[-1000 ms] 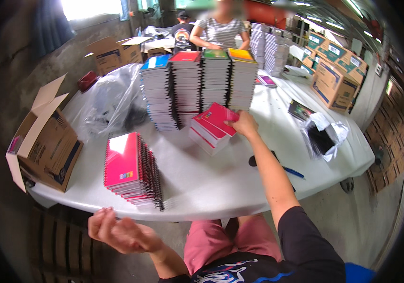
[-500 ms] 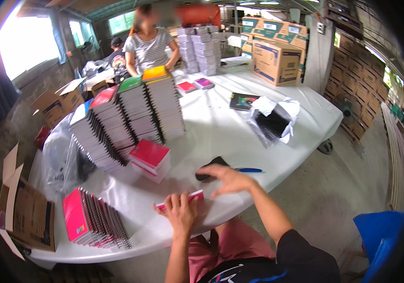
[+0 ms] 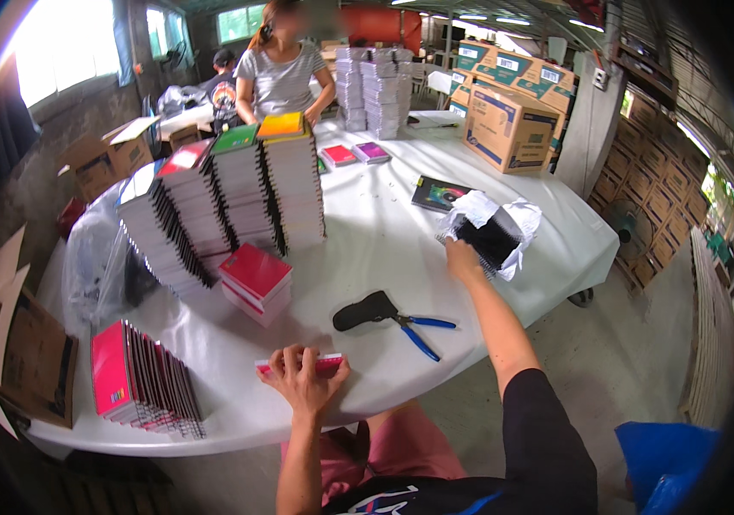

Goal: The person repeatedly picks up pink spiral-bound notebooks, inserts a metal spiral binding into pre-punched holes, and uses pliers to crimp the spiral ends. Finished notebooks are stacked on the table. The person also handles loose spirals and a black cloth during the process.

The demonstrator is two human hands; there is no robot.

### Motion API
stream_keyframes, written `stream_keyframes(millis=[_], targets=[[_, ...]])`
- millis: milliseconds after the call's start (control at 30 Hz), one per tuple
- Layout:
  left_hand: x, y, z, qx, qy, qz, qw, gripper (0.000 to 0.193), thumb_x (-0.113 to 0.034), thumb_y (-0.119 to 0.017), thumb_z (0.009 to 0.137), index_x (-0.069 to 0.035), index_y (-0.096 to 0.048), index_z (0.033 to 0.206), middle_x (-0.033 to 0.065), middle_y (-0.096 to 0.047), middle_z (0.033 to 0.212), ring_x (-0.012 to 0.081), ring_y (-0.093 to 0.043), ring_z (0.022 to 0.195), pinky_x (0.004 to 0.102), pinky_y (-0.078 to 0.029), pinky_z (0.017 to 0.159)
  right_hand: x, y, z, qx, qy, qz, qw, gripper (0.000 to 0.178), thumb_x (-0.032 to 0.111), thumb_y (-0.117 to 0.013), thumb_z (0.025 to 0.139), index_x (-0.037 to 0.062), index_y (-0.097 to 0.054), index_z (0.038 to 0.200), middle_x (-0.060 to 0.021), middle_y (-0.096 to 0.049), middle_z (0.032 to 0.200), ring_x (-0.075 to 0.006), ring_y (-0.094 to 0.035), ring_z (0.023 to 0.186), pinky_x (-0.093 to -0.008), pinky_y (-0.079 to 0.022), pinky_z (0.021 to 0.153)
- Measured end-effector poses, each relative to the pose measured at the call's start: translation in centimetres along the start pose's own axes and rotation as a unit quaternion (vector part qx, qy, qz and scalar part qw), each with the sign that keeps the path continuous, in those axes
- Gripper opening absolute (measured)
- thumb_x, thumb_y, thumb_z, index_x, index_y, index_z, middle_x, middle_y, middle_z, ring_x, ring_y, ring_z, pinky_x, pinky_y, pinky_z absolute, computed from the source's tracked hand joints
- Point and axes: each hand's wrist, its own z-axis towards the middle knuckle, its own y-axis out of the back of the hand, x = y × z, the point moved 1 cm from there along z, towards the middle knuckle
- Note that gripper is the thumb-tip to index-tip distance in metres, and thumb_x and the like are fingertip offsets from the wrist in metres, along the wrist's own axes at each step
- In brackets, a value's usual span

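Near the table's front edge, my left hand [image 3: 302,382] is closed round a small red-covered notebook [image 3: 330,367], with its edge facing up. My right arm stretches forward. My right hand [image 3: 465,260] touches a bundle of dark spiral binding coils [image 3: 491,240] in crumpled white paper [image 3: 517,219]. Its fingers are drawn together, and what they pinch is hidden. Between my hands lie pliers with blue handles [image 3: 422,330] and a black covering [image 3: 367,311] over the head. Behind my left hand stands a short stack of red notebooks [image 3: 255,273].
Tall stacks of spiral notebooks [image 3: 294,184] rise at the left, with a leaning row of red notebooks [image 3: 139,378] nearer. An open carton [image 3: 36,356] stands far left. A dark notebook [image 3: 440,194] lies beyond the coils. Closed cartons [image 3: 511,129] and a person [image 3: 281,81] are across the table.
My right hand has moved forward and right, from over the pliers to the coil bundle, leaving the pliers in full view. My left hand stays on the red notebook.
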Motion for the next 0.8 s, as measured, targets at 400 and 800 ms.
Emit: stream_keyframes(millis=[400, 800], targets=[[0.3, 1.4, 1.0, -0.011, 0.026, -0.040, 0.999, 0.041, -0.044, -0.079, 0.050, -0.014, -0.057, 0.069, -0.0005, -0.053, 0.086, 0.0249, -0.049, 0.094, 0.0484, -0.029, 0.083, 11.7, 11.2, -12.5, 0.080, 0.201, 0.405, 0.888, 0.032, 0.027, -0.053, 0.093, 0.0155, -0.058, 0.123, -0.0132, -0.063, 0.101, -0.0183, -0.060, 0.090, -0.0290, -0.045, 0.080], [0.9, 0.6, 0.4, 0.041, 0.029, -0.037, 0.998, 0.040, -0.047, -0.075, 0.051, -0.017, -0.058, 0.072, 0.0003, -0.050, 0.087, 0.0238, -0.048, 0.096, 0.0542, -0.027, 0.086, 17.4, 6.7, -18.8, 0.059, 0.269, 0.441, 0.854, 0.020, 0.005, -0.065, 0.081, 0.0080, -0.069, 0.100, -0.0067, -0.061, 0.091, -0.0186, -0.058, 0.082, -0.0283, -0.046, 0.074]])
